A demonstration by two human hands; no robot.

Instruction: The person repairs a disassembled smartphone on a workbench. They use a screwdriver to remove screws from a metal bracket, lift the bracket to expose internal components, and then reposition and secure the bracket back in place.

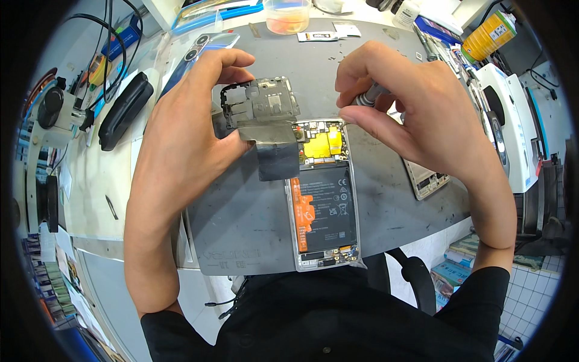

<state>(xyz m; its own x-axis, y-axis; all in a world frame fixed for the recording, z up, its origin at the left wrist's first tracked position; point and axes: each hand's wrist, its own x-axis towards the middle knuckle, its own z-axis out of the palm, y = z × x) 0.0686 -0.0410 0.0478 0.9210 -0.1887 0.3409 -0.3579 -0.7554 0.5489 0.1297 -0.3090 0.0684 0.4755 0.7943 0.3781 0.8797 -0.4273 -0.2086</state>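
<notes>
An opened phone (329, 205) lies on the grey mat, its black battery, orange pull tab and yellow-covered circuit board exposed. My left hand (181, 114) is closed, thumb and fingers pinching the edge of a phone's inner cover plate (272, 99). A dark film sheet (277, 160) hangs from that plate over the phone's upper left edge. Above the phone's upper right corner, my right hand (410, 102) is closed around a grey, round-handled tool (371, 95). Its working end is hidden, so I cannot tell its exact kind.
Another phone part (427, 181) lies right of the phone, partly under my right forearm. At the back stand a clear tub (286, 17) and a small tube (318, 37). A black case (125, 111) lies left; a yellow can (490, 36) stands at the far right.
</notes>
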